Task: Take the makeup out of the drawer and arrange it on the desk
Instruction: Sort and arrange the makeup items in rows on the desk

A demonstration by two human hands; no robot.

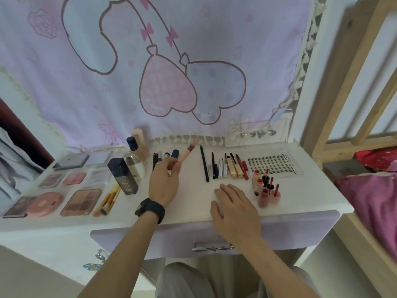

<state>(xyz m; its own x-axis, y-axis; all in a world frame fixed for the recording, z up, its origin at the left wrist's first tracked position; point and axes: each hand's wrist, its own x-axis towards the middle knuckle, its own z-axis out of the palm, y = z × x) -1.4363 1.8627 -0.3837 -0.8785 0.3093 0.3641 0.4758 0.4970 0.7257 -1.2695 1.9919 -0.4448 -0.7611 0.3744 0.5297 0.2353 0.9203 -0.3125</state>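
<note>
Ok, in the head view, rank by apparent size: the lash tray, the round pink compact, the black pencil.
1. Lash tray
2. Round pink compact, close to the tray; it sits nearer the camera, so this order is unsure
3. Black pencil, long but very thin

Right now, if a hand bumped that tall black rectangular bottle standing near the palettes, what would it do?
The tall black rectangular bottle looks top-heavy on a narrow base, so it would probably tip. Its flat sides should stop it rolling. It might strike the clear round bottle close behind it.

Lay on the surface (193, 203): palettes (81, 202) left, bottles (126, 175) beside them, pencils (223, 166) right of centre, lash tray (270, 163) far right.
</note>
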